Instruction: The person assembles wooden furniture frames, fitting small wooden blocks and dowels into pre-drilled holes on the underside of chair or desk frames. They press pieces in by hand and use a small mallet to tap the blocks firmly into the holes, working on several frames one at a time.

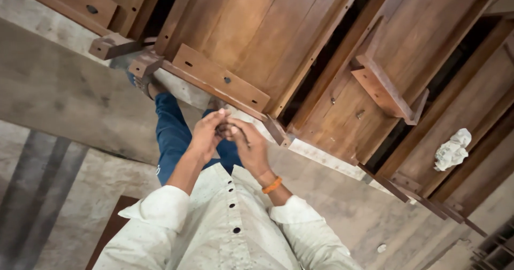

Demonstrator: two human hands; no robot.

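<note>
My left hand (206, 135) and my right hand (250, 148) are held together in front of my waist, with the fingertips touching. A thin dark line runs along my right palm, and I cannot tell whether either hand holds something small. An orange band (272, 185) is on my right wrist. Just beyond the hands lies an overturned brown wooden furniture piece (257, 29), with a wooden rail (219, 78) that has small holes along its near edge. I wear a white shirt and blue trousers.
More upturned wooden frames (385, 88) lie to the right on the concrete floor (59, 93). A crumpled white cloth (452, 149) rests on one panel. A small screw (360, 113) sticks out of the wood. My foot (145, 84) is beside a wooden leg block (110, 46). A brown board (110, 228) lies bottom left.
</note>
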